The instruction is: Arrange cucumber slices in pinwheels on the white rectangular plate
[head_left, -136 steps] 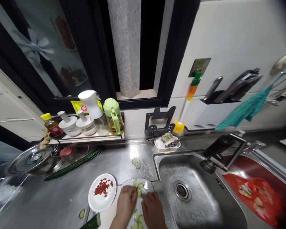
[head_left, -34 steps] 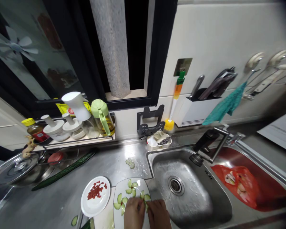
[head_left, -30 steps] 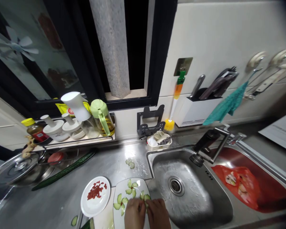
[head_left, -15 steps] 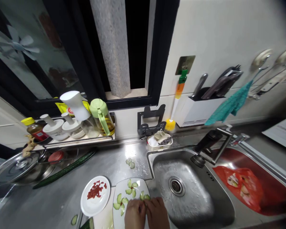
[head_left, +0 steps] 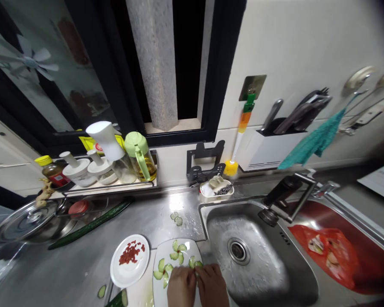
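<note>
My left hand [head_left: 181, 286] and my right hand [head_left: 212, 285] are side by side over the front of a white square plate [head_left: 159, 255]. Both have bent fingers, closed at the tips, which meet beside some cut cucumber slices [head_left: 195, 262]; what they pinch is hidden. Farther up the same plate, more green slices form a small flower-like group [head_left: 177, 251]. Another group [head_left: 162, 271], with a red speck at its middle, lies to the left. Left of this plate, a round white plate [head_left: 118, 273] bears several small red dried berries [head_left: 130, 253].
A cut cucumber [head_left: 117, 299] and a loose slice [head_left: 101, 291] lie at the front left. Behind is a long whole cucumber [head_left: 92, 226] near a lidded pan [head_left: 32, 218]. The steel sink [head_left: 262, 256] is on the right, with a black faucet [head_left: 280, 194] and red bag [head_left: 333, 256].
The whole view has shifted slightly. Both hands stay at the same part of the plate, with little visible change in their fingers or the slices.
</note>
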Available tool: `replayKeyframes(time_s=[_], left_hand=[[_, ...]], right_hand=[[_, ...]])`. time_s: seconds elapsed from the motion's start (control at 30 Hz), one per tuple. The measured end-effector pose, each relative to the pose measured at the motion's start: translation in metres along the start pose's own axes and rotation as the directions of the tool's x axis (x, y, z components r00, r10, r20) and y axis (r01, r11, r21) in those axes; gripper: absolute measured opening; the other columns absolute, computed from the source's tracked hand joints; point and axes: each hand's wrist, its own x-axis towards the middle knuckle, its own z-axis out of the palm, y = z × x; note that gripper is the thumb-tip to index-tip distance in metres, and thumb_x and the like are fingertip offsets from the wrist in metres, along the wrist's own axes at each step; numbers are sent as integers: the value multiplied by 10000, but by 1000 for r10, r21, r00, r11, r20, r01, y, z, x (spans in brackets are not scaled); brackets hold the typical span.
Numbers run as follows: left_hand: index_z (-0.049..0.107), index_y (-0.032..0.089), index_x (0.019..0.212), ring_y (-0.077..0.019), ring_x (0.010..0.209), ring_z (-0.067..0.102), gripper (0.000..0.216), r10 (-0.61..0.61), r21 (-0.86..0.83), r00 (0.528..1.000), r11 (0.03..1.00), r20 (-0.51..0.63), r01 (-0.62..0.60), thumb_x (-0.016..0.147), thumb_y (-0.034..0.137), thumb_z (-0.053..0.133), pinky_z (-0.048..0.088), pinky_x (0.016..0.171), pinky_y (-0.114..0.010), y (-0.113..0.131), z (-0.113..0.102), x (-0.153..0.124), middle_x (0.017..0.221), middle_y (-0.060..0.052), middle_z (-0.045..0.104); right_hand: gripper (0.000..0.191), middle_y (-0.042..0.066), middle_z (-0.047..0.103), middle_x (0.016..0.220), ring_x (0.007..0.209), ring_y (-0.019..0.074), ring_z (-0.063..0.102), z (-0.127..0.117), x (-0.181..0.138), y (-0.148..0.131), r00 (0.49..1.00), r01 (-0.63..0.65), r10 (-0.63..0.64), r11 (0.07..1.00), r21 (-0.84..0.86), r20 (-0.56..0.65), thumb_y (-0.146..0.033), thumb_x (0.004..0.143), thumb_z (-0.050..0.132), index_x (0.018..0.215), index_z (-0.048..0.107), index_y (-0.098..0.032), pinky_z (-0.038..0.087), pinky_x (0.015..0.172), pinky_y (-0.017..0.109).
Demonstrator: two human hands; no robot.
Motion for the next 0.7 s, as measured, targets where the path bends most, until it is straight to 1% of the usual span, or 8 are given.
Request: replayKeyframes(time_s=[0.13,0.27,0.47,0.57,0.63,0.7], left_hand=[[685,209,694,-190,802,620,281,0,11,1000,1000,-9,0,873,236,470,402,743,-282,-2,-2,-1,769,-50,712],[683,210,693,-186,799,621,248,3,-2,1000,1000,-18,-3,852,226,493,402,737,-278,-3,-4,-1,752,-47,707],[700,209,715,-188,805,623,247,-1,-25,999,1000,-34,0,832,184,483,415,758,-289,-3,-12,-4,780,-51,719],[717,215,746,-191,817,633,251,-2,-40,997,999,-74,-1,840,211,484,435,777,-288,-11,-25,-5,785,-56,720],[728,218,775,-195,827,643,274,-21,-61,996,998,-88,16,859,263,472,450,771,-285,-22,-41,-5,798,-63,724],[737,224,813,-199,856,651,288,-70,-83,993,995,-91,62,866,290,462,461,784,-282,-38,-60,-6,850,-65,740]], right_hand=[[262,2,673,860,885,219,554,1,-1,4,1000,-2,2,1000,-3,-28,-101,814,511,933,663,-279,406,744,327],[290,6,668,840,871,225,541,3,-1,7,999,10,-11,1000,-14,-49,-78,808,505,947,668,-274,403,776,340],[302,26,663,825,877,234,543,4,-4,11,997,43,-44,999,-12,-57,-70,799,510,964,676,-261,419,767,336],[295,28,670,826,879,238,550,4,-5,12,997,50,-51,999,-10,-52,-75,791,507,945,674,-263,437,759,344],[280,36,675,828,874,241,556,4,-5,12,995,76,-77,997,-9,-57,-83,792,503,932,676,-252,452,766,354],[276,46,677,826,864,241,562,5,-5,11,989,125,-126,992,-15,-75,-90,791,502,941,681,-237,465,777,361]])
